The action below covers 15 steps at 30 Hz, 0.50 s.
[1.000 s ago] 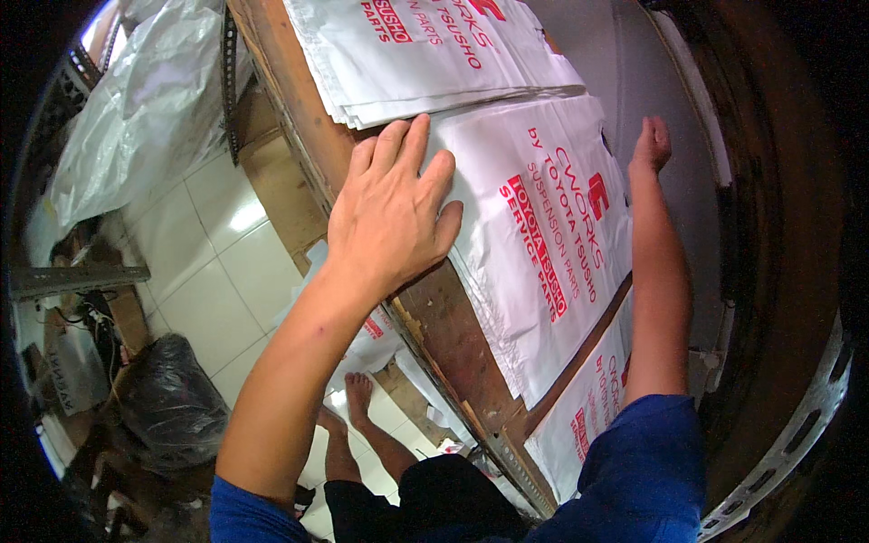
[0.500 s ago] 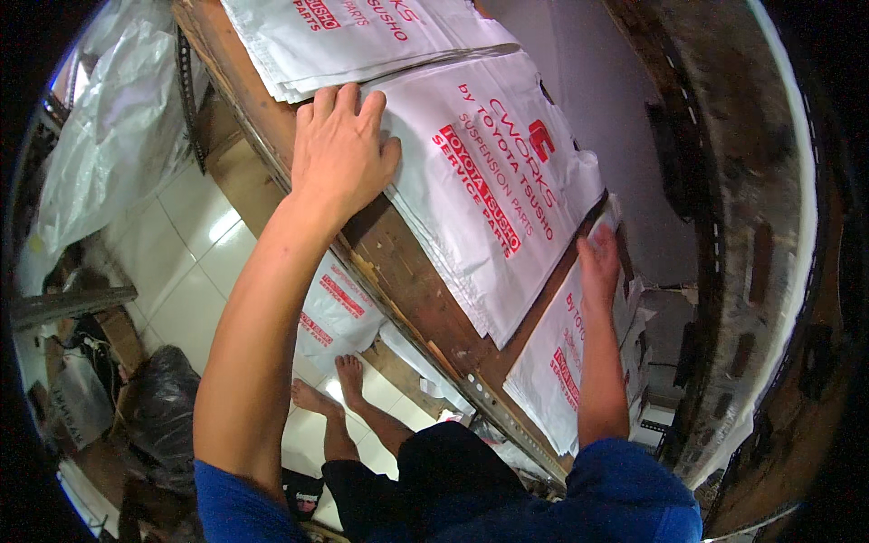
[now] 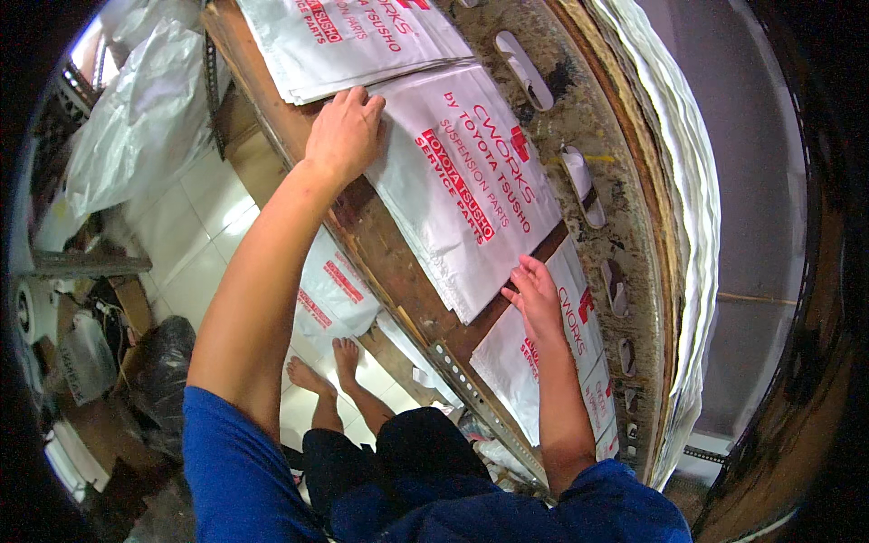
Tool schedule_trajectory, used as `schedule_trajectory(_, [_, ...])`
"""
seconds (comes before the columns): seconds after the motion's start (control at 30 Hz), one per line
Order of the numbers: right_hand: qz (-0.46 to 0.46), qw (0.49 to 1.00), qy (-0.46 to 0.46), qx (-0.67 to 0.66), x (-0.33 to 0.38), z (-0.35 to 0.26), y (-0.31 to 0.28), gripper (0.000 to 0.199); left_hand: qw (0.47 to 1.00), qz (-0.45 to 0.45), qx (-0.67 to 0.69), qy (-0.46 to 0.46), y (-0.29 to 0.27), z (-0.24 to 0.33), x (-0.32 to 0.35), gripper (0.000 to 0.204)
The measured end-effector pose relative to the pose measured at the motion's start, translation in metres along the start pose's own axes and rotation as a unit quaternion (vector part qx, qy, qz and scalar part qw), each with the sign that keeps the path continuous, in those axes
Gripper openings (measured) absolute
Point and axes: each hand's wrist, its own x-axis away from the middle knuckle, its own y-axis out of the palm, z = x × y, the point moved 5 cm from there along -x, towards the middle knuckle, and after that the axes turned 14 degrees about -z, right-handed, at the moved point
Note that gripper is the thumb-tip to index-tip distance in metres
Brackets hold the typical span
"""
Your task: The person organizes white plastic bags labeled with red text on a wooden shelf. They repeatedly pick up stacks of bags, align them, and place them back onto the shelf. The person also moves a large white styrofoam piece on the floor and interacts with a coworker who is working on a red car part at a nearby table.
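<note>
1. since the earlier frames the right hand (image 3: pixel 536 297) has moved from beyond the right side of the middle stack of bags (image 3: pixel 421 213) to its near edge, and the view has shifted so that a slotted metal bar (image 3: pixel 559 131) shows along the right of the bags.
2. the middle stack lies flat on a brown wooden surface (image 3: pixel 398 256), between an upper stack of bags (image 3: pixel 348 56) and a lower stack of bags (image 3: pixel 496 357); the bags are white with red print.
3. the left hand (image 3: pixel 347 132) rests at the upper left corner of the middle stack, fingers bent near the upper stack; whether it pinches any layer i cannot tell.
4. the right hand is unclenched, its fingers parted and slightly curved, with nothing visible between them; the fingertips are at the near edge of the middle stack, and contact is unclear.
5. the right forearm passes over the lower stack.
6. layered white sheets (image 3: pixel 681 195) run beyond the bar.
7. below on the left are a pale tiled floor (image 3: pixel 192 201), clear plastic sheeting (image 3: pixel 145 136) and a black plastic bag (image 3: pixel 165 369).
</note>
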Motion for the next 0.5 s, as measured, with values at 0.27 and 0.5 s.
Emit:
schedule_trajectory(0.27, [0.174, 0.982, -0.059, 0.046, -0.041, -0.025, -0.063, 0.040, 0.987, 0.158, -0.021, 0.033, 0.018, -0.010, 0.013, 0.023])
schedule_trajectory(0.5, [0.354, 0.896, -0.128, 0.235, -0.135, -0.004, -0.209, 0.046, 0.990, 0.117, 0.018, 0.078, 0.024, 0.007, 0.004, 0.023])
